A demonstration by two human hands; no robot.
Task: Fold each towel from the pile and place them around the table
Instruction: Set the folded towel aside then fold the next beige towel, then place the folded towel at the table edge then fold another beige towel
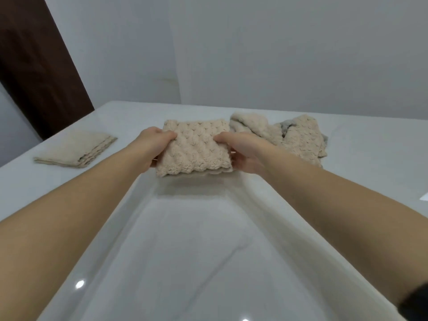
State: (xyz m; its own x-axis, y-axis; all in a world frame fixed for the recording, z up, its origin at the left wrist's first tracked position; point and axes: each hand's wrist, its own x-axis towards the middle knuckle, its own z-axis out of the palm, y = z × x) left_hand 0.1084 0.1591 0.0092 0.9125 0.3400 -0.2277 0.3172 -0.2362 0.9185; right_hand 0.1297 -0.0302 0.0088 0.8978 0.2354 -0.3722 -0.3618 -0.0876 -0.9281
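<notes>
Fingers point(168, 135) of both hands pinch a folded beige towel point(194, 151) by its left and right edges.

The left hand point(151, 148) has its thumb on top of the towel's left edge with the other fingers curled underneath. The right hand point(243, 156) grips the right edge the same way, thumb above and fingers below. The towel is a thick, nubbly square held over the middle of the glossy white table point(203, 251), its near edge lifted with a shadow beneath it. Just to its right, slightly farther back, lies the pile of crumpled towels point(294, 137), beige with a bit of grey showing. Well apart on the left, another folded towel point(74, 149) lies flat near the table's left edge. Beyond the table stand a pale wall point(278, 54) and, far left, a dark brown door point(34, 66).
</notes>
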